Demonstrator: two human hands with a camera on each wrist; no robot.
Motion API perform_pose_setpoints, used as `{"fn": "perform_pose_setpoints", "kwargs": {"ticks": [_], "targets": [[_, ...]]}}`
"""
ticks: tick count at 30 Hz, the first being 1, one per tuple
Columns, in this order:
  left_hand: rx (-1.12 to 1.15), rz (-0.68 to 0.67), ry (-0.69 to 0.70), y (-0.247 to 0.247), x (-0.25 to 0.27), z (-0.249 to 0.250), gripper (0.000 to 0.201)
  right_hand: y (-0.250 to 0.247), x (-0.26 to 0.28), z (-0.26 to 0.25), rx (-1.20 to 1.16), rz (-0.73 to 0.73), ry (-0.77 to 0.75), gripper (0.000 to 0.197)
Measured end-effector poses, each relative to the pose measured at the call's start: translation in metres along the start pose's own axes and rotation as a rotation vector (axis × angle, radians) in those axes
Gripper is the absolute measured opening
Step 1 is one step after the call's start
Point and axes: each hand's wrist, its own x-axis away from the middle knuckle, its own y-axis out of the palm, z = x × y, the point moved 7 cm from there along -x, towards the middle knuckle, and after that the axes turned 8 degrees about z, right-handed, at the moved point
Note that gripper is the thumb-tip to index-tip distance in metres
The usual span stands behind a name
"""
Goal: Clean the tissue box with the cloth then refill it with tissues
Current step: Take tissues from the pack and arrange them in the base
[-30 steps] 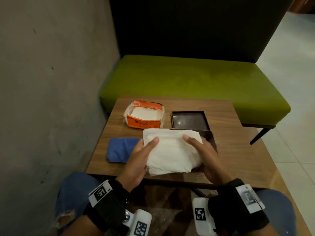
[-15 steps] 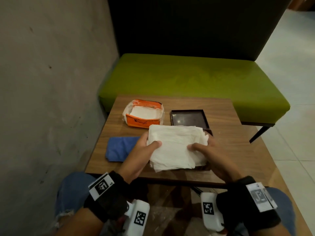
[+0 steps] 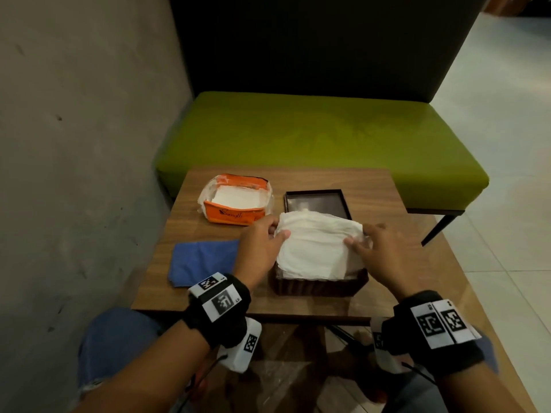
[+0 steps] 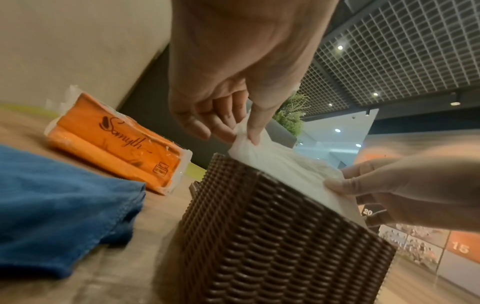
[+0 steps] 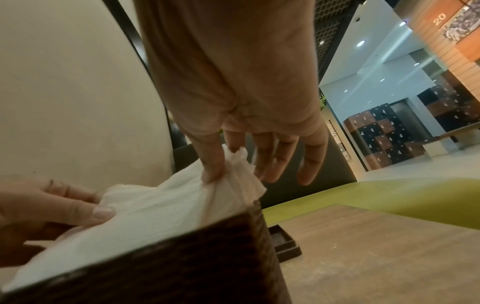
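A dark brown woven tissue box stands open near the table's front edge. A white stack of tissues lies across its top, partly sunk in. My left hand pinches the stack's left edge between thumb and fingers. My right hand pinches the right edge, thumb on top. The blue cloth lies flat to the left of the box.
An orange tissue pack, torn open with tissues inside, sits at the back left of the wooden table. The box's dark lid lies behind the box. A green bench stands beyond, a grey wall at left.
Both hands carried the tissue stack away from me and lowered it onto the open box. The near side of the box now shows below the stack.
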Motion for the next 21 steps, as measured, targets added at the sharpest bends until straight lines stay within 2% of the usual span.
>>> {"fn": "perform_pose_setpoints", "kwargs": {"ticks": [2, 5, 8, 10, 13, 15, 18, 21], "targets": [[-0.111, -0.031, 0.029, 0.003, 0.002, -0.002, 0.014, 0.006, -0.001, 0.007, 0.143, -0.039, 0.001, 0.037], [-0.285, -0.071, 0.113, 0.006, 0.003, 0.003, 0.018, 0.010, 0.000, 0.002, 0.270, -0.089, -0.046, 0.034], [-0.576, -0.151, 0.233, 0.015, 0.004, 0.015, 0.027, 0.014, 0.001, -0.001, 0.449, -0.145, -0.083, 0.035], [-0.740, -0.155, 0.300, 0.018, 0.003, 0.021, 0.034, 0.016, 0.001, -0.004, 0.521, -0.143, -0.105, 0.037], [-0.741, -0.064, 0.336, 0.015, 0.005, 0.028, 0.045, 0.009, 0.004, -0.014, 0.439, -0.025, -0.121, 0.046], [-0.695, -0.047, 0.375, 0.013, 0.009, 0.031, 0.038, 0.004, 0.009, -0.023, 0.324, 0.044, -0.163, 0.044], [-0.738, -0.124, 0.349, 0.016, 0.012, 0.021, 0.028, 0.009, 0.016, -0.029, 0.335, 0.005, -0.231, 0.030], [-0.774, -0.157, 0.305, 0.016, 0.008, 0.011, 0.030, 0.019, 0.014, -0.022, 0.457, -0.045, -0.188, 0.031]]}}
